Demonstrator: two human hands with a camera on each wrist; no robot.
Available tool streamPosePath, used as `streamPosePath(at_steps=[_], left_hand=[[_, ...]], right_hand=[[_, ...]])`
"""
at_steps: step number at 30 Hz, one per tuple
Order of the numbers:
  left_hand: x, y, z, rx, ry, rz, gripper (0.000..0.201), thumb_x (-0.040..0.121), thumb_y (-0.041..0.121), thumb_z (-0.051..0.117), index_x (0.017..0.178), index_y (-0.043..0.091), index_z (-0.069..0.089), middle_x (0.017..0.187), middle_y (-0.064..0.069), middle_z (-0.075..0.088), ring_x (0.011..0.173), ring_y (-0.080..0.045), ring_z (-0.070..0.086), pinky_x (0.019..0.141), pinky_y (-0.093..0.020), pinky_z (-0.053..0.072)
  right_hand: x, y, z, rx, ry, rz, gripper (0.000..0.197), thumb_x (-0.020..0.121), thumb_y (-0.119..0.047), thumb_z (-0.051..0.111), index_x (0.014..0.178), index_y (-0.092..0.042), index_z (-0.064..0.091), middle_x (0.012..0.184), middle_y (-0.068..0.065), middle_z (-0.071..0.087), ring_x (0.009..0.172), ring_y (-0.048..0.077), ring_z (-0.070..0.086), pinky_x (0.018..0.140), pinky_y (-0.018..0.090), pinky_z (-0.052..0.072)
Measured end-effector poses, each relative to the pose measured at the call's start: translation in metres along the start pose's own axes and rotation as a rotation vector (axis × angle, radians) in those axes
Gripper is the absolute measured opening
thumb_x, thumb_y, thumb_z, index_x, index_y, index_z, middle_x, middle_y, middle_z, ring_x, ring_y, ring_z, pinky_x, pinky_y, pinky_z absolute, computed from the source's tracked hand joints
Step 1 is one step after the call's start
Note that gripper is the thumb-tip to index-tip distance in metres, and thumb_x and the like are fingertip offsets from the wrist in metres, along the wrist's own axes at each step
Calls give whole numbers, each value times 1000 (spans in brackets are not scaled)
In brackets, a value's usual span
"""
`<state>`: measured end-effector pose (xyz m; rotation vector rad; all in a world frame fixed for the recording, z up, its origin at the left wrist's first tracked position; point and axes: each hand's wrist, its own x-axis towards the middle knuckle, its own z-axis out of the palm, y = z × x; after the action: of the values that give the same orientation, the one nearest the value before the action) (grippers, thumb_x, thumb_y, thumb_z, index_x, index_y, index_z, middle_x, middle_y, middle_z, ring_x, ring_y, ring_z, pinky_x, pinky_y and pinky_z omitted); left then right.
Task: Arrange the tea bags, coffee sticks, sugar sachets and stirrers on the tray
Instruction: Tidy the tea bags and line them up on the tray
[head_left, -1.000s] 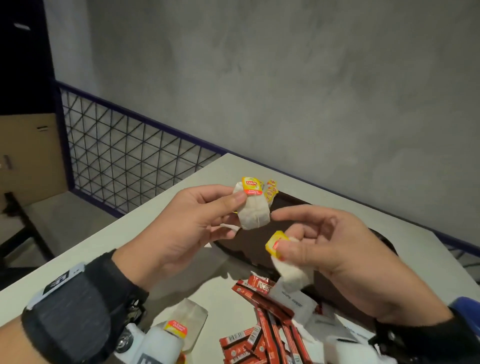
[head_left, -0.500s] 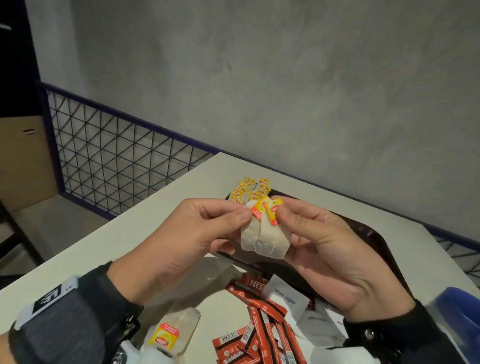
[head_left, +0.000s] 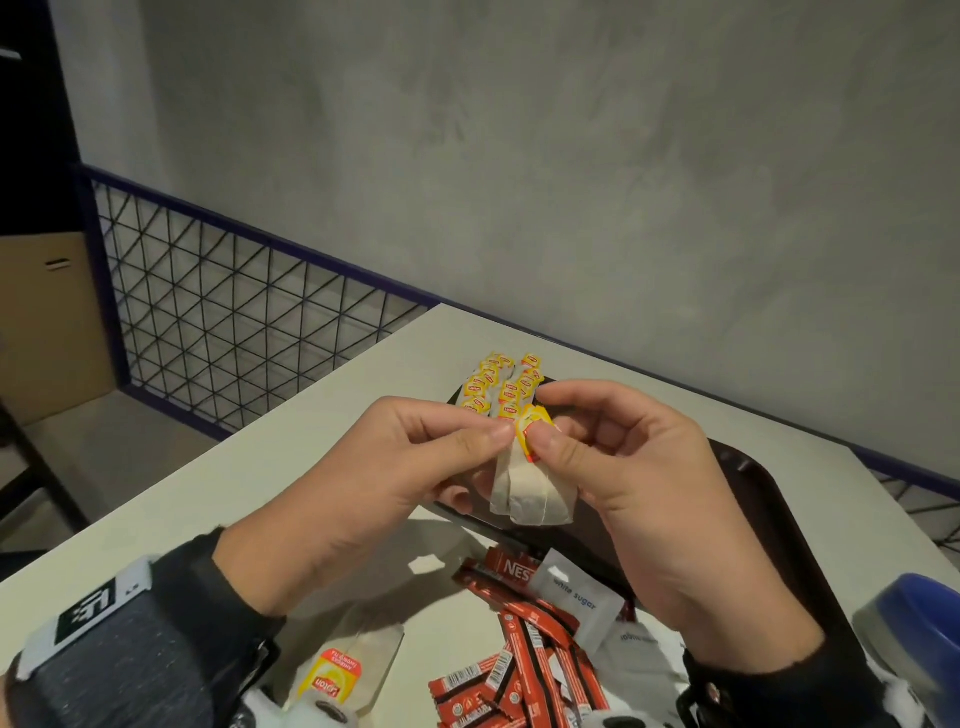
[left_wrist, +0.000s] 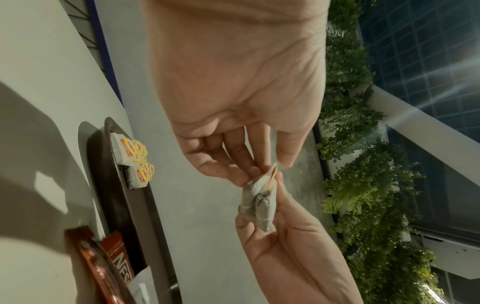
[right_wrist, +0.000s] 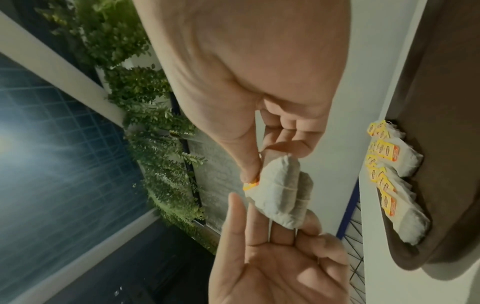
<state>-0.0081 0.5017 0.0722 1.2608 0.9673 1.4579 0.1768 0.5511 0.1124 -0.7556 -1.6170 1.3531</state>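
Observation:
Two tea bags with yellow tags hang side by side above the near left edge of the dark brown tray. My left hand pinches their tops from the left, and my right hand pinches the tags from the right. In the left wrist view the held tea bags hang below the left hand. Several tea bags lie in two rows in the tray's far left corner. Red coffee sticks and white sugar sachets lie heaped on the table in front. No stirrers show.
One loose tea bag lies on the white table near my left wrist. A blue object sits at the right edge. A wire-mesh railing runs along the table's far left side, with a grey wall behind.
My right hand has lifted its tea bag up against the one in my left hand. The two bags, apart a second ago, now hang together between both hands.

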Motion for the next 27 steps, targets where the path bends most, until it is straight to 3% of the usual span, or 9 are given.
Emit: streamPosePath(at_steps=[4,8,12,16,18,20,22,24,27], left_hand=[[1,-2,-1,13,11,3,25,80,35,81,94,15,84,91,-21,77,78,-23,69,64,-25,53],[2,-3,0,-15,50,8,23,76,29,77,91,13,84,84,-17,76,71,-19,68,60,-23,52],[3,-5,2,1,77,24,23,75,28,74,88,11,84,82,-19,75,69,-20,67,58,-24,52],[3,-6,3,-8,125,31,28,71,31,75,87,9,83,85,-23,76,70,-22,68,58,-24,53],[3,-6,4,-16,142,37,27,70,32,75,85,11,83,83,-20,76,69,-21,68,59,-25,53],[4,-6,4,-32,155,37,23,71,31,75,82,14,84,80,-16,76,67,-18,67,58,-25,52],[3,-6,5,-35,152,36,20,72,30,74,82,15,84,77,-14,75,66,-16,66,57,-24,51],[3,-6,4,2,139,36,21,76,30,73,86,15,84,78,-13,75,67,-15,66,60,-25,51],[1,-6,3,54,122,44,22,83,29,71,94,14,84,82,-14,77,70,-15,66,66,-30,50]], right_hand=[[-2,0,2,-133,-7,-95,23,76,-13,80,95,-26,80,89,23,64,81,29,61,77,48,61],[-1,2,2,-257,-6,-179,21,84,-11,80,94,-29,79,88,18,68,83,39,63,76,46,59],[-1,5,2,-316,4,-216,18,83,-15,82,91,-31,78,83,9,68,83,37,63,74,46,58],[-1,7,2,-316,28,-175,13,83,-25,80,94,-32,78,85,8,68,82,35,64,68,39,58],[-1,6,2,-297,30,-131,8,84,-30,78,92,-30,78,86,8,71,81,34,64,62,30,55],[-1,5,2,-268,15,-84,4,86,-32,76,86,-30,79,84,8,73,67,25,61,57,21,51],[-2,4,2,-208,-2,-43,7,87,-29,74,83,-27,80,78,4,74,57,8,58,56,18,50],[-2,4,3,-157,-5,-25,7,87,-27,74,84,-25,80,79,2,75,61,6,63,57,18,52],[-2,6,3,-133,8,-40,8,85,-26,74,88,-25,81,87,3,78,76,16,73,60,21,56]])
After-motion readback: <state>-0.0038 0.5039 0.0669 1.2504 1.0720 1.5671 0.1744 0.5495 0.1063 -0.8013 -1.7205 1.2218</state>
